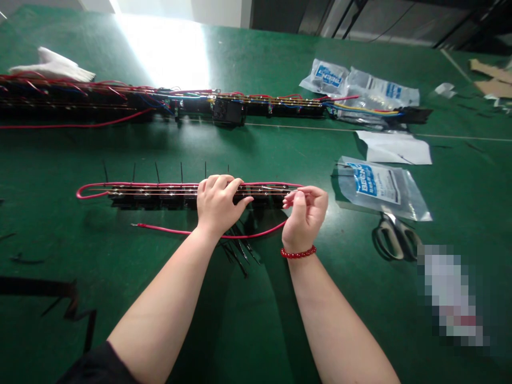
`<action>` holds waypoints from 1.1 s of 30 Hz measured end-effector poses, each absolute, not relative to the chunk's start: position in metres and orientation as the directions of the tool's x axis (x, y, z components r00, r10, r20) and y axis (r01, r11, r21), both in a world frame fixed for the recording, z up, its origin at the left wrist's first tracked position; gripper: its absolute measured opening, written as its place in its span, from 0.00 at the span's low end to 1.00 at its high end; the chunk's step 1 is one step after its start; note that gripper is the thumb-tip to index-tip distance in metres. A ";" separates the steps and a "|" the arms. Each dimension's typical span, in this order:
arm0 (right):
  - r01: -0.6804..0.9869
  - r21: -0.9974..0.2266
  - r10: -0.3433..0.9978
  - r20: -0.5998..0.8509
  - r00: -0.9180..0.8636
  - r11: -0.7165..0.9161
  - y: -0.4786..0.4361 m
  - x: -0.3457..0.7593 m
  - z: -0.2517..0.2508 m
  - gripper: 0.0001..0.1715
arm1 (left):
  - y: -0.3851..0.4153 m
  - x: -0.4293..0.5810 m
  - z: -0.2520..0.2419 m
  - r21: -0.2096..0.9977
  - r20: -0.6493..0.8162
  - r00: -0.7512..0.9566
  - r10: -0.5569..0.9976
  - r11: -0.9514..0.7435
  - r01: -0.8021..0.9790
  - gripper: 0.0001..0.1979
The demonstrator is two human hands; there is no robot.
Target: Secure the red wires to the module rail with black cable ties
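A long black assembly (172, 196) of several blocks lies across the green table, with thin copper-coloured wires and a red cable (84, 192) running along its top. Over its middle rests my left hand (219, 205), fingers bent over the far edge and thumb apart, pressing on the strip and wires. At the right end, my right hand (306, 213) is closed in a pinch around the ends of the thin wires. A loose length of red cable (176, 231) passes in front of the strip toward my right wrist. Black zip ties (238, 256) lie between my forearms.
Farther back lies a longer wired assembly (192, 104). White gloves (54, 65) are behind its left part. To the right are a plastic bag (380, 186), scissors (394, 237) and white paper (394, 148). Black scraps (36, 287) lie at the left.
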State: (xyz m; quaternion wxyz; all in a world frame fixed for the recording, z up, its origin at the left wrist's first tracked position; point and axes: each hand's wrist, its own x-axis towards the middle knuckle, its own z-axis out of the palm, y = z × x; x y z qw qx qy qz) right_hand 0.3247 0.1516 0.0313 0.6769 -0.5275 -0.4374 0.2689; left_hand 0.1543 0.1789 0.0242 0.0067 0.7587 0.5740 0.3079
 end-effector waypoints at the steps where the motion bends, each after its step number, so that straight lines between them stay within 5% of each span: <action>1: 0.124 -0.943 0.797 0.328 0.508 0.309 0.153 0.326 0.032 0.02 | 0.179 0.154 0.025 0.362 0.460 0.151 0.875 -0.340 0.868 0.14; 7: 0.278 -0.914 0.722 0.404 0.562 0.295 0.160 0.340 0.032 0.04 | 0.177 0.155 0.029 0.320 0.420 0.168 0.892 -0.318 0.892 0.13; 15: 0.323 -0.910 0.822 0.383 0.422 0.258 0.174 0.381 0.036 0.03 | 0.176 0.153 0.029 0.294 0.423 0.219 0.879 -0.362 0.885 0.13; 17: 0.213 -0.941 0.815 0.335 0.474 0.263 0.178 0.389 0.038 0.02 | 0.176 0.154 0.029 0.291 0.426 0.219 0.878 -0.362 0.886 0.14; 20: -0.181 -0.952 0.847 0.123 0.517 0.248 0.181 0.399 0.043 0.05 | 0.176 0.154 0.029 0.290 0.424 0.211 0.881 -0.352 0.890 0.13; 25: -0.606 -0.788 0.872 -0.217 0.440 0.110 0.182 0.416 0.047 0.05 | 0.177 0.155 0.029 0.296 0.416 0.203 0.886 -0.343 0.891 0.13; 28: -0.632 -0.775 0.915 -0.256 0.313 -0.001 0.181 0.424 0.045 0.06 | 0.177 0.155 0.028 0.300 0.412 0.200 0.889 -0.340 0.892 0.13; 33: -0.360 -0.928 0.942 -0.203 0.269 -0.097 0.182 0.422 0.041 0.08 | 0.177 0.155 0.028 0.310 0.399 0.203 0.894 -0.340 0.888 0.13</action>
